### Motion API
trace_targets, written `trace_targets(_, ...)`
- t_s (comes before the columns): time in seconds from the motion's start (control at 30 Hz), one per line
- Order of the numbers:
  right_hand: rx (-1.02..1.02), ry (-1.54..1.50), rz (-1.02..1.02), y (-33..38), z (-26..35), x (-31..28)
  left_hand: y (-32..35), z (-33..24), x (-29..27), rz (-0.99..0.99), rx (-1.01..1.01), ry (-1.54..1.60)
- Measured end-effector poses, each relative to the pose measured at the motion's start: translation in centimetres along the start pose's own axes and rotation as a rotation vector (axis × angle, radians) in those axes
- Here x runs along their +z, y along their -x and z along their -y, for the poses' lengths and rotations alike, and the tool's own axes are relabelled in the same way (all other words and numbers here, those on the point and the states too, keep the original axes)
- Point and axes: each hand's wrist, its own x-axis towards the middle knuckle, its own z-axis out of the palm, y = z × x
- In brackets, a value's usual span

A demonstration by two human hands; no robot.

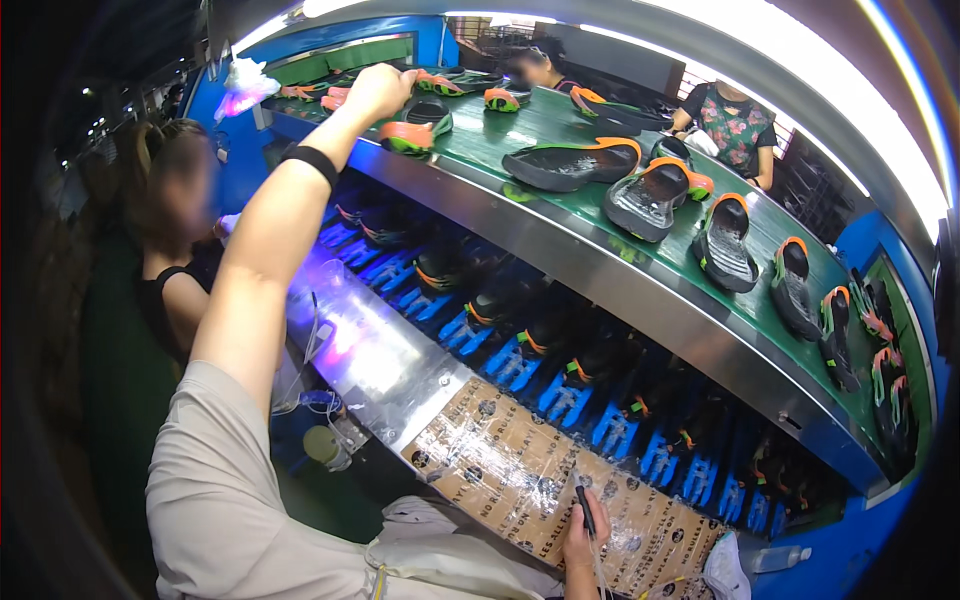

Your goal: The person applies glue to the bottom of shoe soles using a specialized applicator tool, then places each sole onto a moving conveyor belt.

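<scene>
My left arm, with a black wristband, stretches far out over the green conveyor belt. My left hand (380, 93) has its fingers bent together at the end of an orange-and-black shoe sole (445, 83); the fingertips partly hide the contact. Just nearer lies another sole with an orange and green heel (408, 137). Low in front of me, my right hand (580, 540) is closed round a slim black pen-like tool (585, 508) with a pale cord trailing down. That hand is over the ledge covered with printed brown paper (500, 460) under clear film.
More black soles (570, 165) with orange edges lie along the conveyor belt (480, 150). Beneath it, a row of blue holders (510, 360) carries dark shoe parts. A person (175, 230) is at my left; others (735, 130) work across the belt. A plastic bottle (780, 558) lies at lower right.
</scene>
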Motion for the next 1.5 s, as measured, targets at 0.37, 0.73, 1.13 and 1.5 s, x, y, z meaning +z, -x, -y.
trace_targets(0.37,-0.023,-0.096,-0.112,0.8,-3.0,1.2,13.7,0.5,6.3,-0.421,-0.053,1.059)
trace_targets(0.73,0.29,-0.741,0.061,-4.1,5.2,1.0,49.7,-7.4,14.5,0.771,-0.64,2.372)
trace_targets(1.13,0.27,-0.6,0.278,-4.8,12.9,4.0,58.0,-13.5,15.4,0.901,-0.727,2.361)
trace_targets(1.5,0.158,-0.488,0.157,-4.6,13.2,6.3,58.4,-13.8,15.1,1.066,-0.713,2.324)
